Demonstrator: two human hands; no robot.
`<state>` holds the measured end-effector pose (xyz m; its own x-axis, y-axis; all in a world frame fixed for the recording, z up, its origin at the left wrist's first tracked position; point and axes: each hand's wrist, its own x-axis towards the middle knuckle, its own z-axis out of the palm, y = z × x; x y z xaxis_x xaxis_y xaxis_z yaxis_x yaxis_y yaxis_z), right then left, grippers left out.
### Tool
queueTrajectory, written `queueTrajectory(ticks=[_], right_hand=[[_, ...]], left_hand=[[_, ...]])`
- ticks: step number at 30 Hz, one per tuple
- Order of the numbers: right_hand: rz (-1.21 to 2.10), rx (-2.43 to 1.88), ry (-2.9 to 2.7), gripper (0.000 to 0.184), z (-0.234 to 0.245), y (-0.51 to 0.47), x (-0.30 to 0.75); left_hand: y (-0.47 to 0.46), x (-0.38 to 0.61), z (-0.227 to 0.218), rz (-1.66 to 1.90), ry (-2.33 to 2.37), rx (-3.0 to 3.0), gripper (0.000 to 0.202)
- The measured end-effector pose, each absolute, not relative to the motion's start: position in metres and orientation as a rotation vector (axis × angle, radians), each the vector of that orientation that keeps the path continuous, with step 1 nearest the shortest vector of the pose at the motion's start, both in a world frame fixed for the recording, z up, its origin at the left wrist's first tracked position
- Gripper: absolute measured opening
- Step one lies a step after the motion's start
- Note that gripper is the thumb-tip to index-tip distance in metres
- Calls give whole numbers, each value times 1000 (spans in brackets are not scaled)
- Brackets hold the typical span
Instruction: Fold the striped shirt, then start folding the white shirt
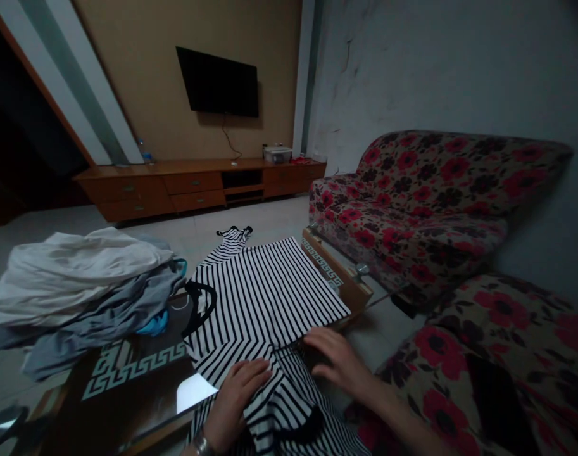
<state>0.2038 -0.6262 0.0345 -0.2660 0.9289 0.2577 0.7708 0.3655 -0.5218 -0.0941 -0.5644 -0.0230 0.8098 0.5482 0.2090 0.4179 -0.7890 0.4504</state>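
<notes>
In the head view, the left hand point(236, 399) and right hand point(340, 361) rest flat on a black-and-white striped dress point(264, 304), each grip open with the fingers spread, holding nothing. The dress lies across a glass worktop point(131, 367), its near end cut off by the frame. A heap of grey and white clothes point(75, 285) sits just beside it, its lower layers hidden.
</notes>
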Motion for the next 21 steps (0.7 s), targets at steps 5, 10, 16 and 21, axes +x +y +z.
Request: queueTrajectory(ticks=[5,10,16,21], right_hand=[[-30,-1760,-2026,60,-21,-591,310],[-172,-1707,-2029,45,-55,-593,330],[-177,-1683,-1959,26,-44,-602,324],[15,-1617,-1945,23,-17,-638,333]], left_hand=[[-570,-95,-21,441,754,2622,91],[-574,-94,-4,349,767,2546,84],[-581,-96,23,332,741,2361,55],[-593,-105,54,244,750,2127,43]])
